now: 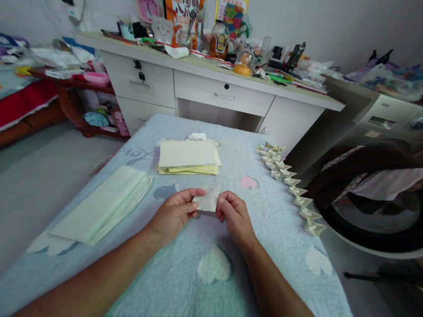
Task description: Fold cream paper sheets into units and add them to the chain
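Observation:
A small folded piece of pale paper point(207, 198) is held just above the cloth-covered table, between my two hands. My left hand point(175, 210) pinches its left side between thumb and fingers. At the right edge, my right hand point(237, 215) has its thumb and curled fingers closed on the paper. Beyond the hands lies a stack of cream and yellow paper sheets point(188, 155). To the left rests a larger pile of pale green paper point(103, 204). A row of folded paper pieces point(296, 192) with pointed tips runs along the table's right side.
The table wears a light blue cloth point(164, 291) with heart patterns. A white desk point(223, 95) crowded with jars, bags and small items stands behind it. At right is a washing machine point(389, 118) with its round door open and laundry inside. A bed point(10, 98) is at left.

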`<act>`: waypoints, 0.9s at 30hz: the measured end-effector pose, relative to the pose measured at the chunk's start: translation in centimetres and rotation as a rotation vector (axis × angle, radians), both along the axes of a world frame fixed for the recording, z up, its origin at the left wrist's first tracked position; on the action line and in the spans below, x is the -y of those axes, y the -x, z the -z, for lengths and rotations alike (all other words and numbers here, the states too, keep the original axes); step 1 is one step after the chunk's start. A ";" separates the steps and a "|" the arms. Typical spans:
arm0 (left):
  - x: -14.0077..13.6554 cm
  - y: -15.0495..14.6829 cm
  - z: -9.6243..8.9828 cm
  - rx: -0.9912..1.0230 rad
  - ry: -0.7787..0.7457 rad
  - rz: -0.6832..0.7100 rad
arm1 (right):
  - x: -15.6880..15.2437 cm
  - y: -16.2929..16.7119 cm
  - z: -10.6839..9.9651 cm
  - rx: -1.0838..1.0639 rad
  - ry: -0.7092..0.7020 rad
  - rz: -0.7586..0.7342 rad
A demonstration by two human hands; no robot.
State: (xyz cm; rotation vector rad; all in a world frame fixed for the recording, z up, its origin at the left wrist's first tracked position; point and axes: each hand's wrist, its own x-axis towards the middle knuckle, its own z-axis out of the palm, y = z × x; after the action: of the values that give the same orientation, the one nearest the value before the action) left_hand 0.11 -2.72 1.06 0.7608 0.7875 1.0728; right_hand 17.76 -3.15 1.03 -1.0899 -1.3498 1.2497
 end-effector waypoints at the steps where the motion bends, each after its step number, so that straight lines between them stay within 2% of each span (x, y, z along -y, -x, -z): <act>1: -0.1 0.1 -0.1 0.050 0.043 0.024 | 0.0 -0.1 -0.1 0.017 -0.063 0.049; 4: -0.1 0.5 -0.6 0.121 0.152 0.092 | 0.1 -0.4 -0.4 0.213 -0.324 0.164; 7: 0.0 0.6 -0.9 0.115 0.183 0.114 | 0.4 -0.2 -0.8 0.423 -0.510 0.110; 9: 0.1 0.5 -1.1 0.097 0.169 0.106 | 0.5 -0.1 -0.9 0.483 -0.564 0.065; 14: 0.1 0.3 -1.0 0.065 0.098 0.036 | 0.3 0.2 -0.5 0.502 -0.565 0.054; 20: -0.1 0.4 -0.7 0.037 -0.010 0.060 | 0.3 0.5 -0.6 0.463 -0.484 0.091; 27: -0.3 0.5 -0.4 -0.278 -0.181 -0.026 | 0.5 0.5 -0.6 0.387 -0.364 0.063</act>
State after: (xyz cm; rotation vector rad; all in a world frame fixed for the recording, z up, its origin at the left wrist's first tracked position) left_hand -0.34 -2.45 1.45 1.0725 0.9454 1.0843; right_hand 17.25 -3.65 1.68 -1.1342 -1.7374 0.7264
